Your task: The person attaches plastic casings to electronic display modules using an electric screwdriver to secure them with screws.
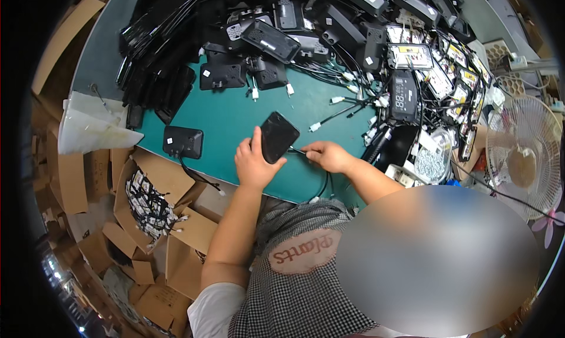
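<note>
A flat black device [279,136] with a dark glossy face and rounded corners is held tilted above the front of the green tabletop [229,143]. My left hand [253,166] grips it along its left and lower edge, thumb underneath and fingers against the side. At its right edge, my right hand [327,156] pinches a thin black cable [325,184], which hangs down past the table's front edge. Whether the cable is plugged into the device cannot be made out. Left of my hands lies a similar black device [183,142] with its cable trailing off the edge.
Black housings [271,40] crowd the back, beside a stack of glossy black sleeves [156,55]. Circuit boards [410,56], white-plugged cables and a display unit [404,96] cover the right, near a fan [522,155]. Below left, a cardboard box [162,167] holds small parts.
</note>
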`<state>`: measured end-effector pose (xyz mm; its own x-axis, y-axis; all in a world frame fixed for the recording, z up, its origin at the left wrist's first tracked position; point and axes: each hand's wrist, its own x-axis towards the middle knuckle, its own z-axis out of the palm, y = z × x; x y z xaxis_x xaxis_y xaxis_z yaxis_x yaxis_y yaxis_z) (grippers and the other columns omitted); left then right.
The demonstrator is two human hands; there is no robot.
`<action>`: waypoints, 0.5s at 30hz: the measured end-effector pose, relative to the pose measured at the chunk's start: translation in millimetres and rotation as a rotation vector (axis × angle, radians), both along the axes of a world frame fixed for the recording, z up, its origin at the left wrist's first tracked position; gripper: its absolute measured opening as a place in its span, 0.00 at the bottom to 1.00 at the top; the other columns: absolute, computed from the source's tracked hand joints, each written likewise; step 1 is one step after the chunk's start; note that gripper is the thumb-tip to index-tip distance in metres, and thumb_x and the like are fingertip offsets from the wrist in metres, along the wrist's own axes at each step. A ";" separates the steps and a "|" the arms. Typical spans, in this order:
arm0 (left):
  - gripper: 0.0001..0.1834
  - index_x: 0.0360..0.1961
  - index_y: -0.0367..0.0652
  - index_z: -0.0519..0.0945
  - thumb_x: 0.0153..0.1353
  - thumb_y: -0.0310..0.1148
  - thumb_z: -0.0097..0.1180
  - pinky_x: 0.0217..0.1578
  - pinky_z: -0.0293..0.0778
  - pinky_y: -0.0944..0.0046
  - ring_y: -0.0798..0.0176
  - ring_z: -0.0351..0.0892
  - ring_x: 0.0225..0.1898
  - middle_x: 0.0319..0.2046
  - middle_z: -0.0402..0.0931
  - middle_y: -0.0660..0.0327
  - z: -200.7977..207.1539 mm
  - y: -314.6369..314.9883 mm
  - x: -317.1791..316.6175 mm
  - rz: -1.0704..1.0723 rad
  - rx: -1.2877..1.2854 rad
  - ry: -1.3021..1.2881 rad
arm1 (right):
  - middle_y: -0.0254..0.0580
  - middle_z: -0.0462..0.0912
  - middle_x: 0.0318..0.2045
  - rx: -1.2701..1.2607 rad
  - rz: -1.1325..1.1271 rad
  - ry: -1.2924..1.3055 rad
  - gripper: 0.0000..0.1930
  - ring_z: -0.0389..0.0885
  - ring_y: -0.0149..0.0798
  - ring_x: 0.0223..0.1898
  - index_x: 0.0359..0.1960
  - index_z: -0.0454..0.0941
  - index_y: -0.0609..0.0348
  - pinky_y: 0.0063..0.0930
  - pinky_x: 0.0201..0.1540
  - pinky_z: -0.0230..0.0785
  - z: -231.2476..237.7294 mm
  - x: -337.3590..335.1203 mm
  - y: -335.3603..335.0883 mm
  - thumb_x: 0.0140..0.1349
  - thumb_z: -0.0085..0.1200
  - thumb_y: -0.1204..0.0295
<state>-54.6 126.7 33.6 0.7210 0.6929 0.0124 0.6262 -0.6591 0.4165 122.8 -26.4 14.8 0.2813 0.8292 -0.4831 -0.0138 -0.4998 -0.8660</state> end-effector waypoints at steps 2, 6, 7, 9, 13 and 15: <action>0.58 0.66 0.52 0.59 0.31 0.51 0.74 0.51 0.65 0.47 0.45 0.67 0.51 0.49 0.66 0.48 -18.8 -1.8 -6.1 0.019 0.010 0.038 | 0.52 0.80 0.38 0.060 0.072 -0.587 0.18 0.78 0.54 0.43 0.45 0.80 0.56 0.42 0.48 0.70 2.0 15.7 20.5 0.56 0.58 0.61; 0.58 0.66 0.50 0.59 0.32 0.50 0.74 0.52 0.63 0.45 0.44 0.66 0.52 0.50 0.65 0.47 -28.7 1.2 -9.2 -0.015 0.046 0.053 | 0.50 0.78 0.43 0.288 -0.174 -0.778 0.19 0.76 0.52 0.46 0.45 0.79 0.56 0.40 0.49 0.69 35.2 56.4 120.1 0.52 0.61 0.62; 0.57 0.65 0.51 0.60 0.31 0.50 0.74 0.52 0.63 0.46 0.44 0.66 0.52 0.50 0.65 0.47 -28.2 1.6 -8.7 -0.016 0.048 0.042 | 0.49 0.78 0.42 0.358 -0.235 -0.828 0.20 0.77 0.51 0.46 0.45 0.78 0.55 0.41 0.49 0.69 40.4 63.7 147.5 0.51 0.62 0.62; 0.56 0.64 0.53 0.62 0.30 0.51 0.74 0.51 0.64 0.46 0.45 0.67 0.51 0.49 0.66 0.48 -26.4 2.4 -5.7 -0.017 0.052 0.036 | 0.48 0.78 0.41 0.383 -0.301 -0.960 0.20 0.77 0.50 0.45 0.44 0.78 0.54 0.42 0.48 0.69 37.1 73.9 190.1 0.48 0.65 0.62; 0.56 0.64 0.49 0.63 0.29 0.51 0.75 0.50 0.65 0.46 0.45 0.68 0.50 0.49 0.66 0.48 -23.4 4.4 -7.5 -0.030 0.016 0.003 | 0.42 0.80 0.32 0.268 -0.175 -1.125 0.10 0.78 0.50 0.37 0.34 0.80 0.53 0.44 0.41 0.70 18.4 94.5 216.4 0.50 0.61 0.67; 0.56 0.63 0.47 0.62 0.30 0.50 0.75 0.50 0.65 0.47 0.45 0.68 0.50 0.49 0.66 0.48 -21.0 5.7 -15.2 -0.028 -0.005 -0.076 | 0.43 0.79 0.31 0.581 -0.174 -1.098 0.08 0.78 0.49 0.33 0.32 0.80 0.53 0.42 0.36 0.71 18.3 94.9 204.8 0.49 0.58 0.71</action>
